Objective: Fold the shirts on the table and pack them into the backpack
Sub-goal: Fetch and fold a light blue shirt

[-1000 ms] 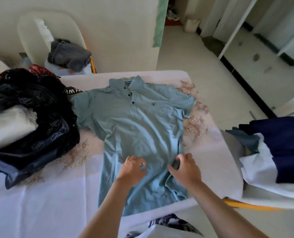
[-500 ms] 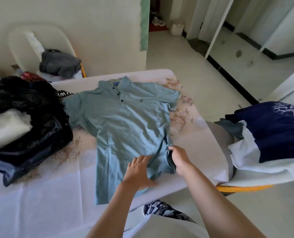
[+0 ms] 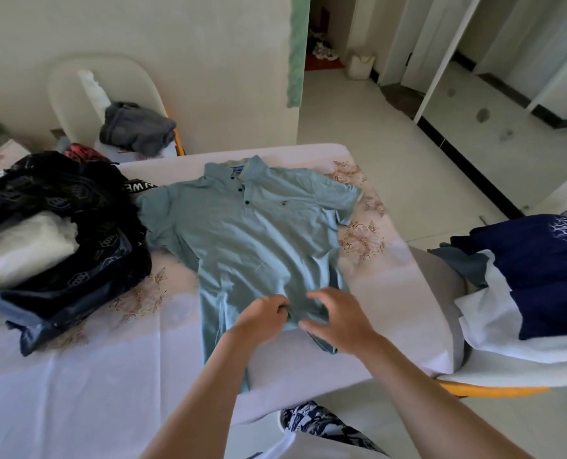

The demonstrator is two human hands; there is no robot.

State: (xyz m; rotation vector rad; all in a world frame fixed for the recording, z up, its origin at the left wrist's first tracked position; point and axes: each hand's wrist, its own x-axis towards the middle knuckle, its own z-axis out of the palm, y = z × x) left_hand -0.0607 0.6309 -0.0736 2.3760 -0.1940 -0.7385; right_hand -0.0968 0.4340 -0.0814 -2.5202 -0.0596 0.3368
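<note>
A light blue polo shirt (image 3: 252,240) lies face up on the table (image 3: 77,376), collar at the far edge, its lower right part bunched up. My left hand (image 3: 259,318) pinches the fabric near the shirt's lower middle. My right hand (image 3: 336,321) hovers right beside it over the bunched hem, fingers curved and spread, holding nothing that I can see. The black patterned backpack (image 3: 87,260) lies open at the table's left side with white folded cloth (image 3: 24,246) inside.
A chair at the right holds a navy shirt (image 3: 533,270) and white garments (image 3: 494,329). Another white chair (image 3: 77,97) behind the table carries a grey garment (image 3: 136,129). The table wears a white floral cloth. A doorway and tiled floor lie beyond.
My left hand went from flat on the shirt to pinching its fabric. My right hand left the shirt's right edge and came in beside the left, lifted off the cloth.
</note>
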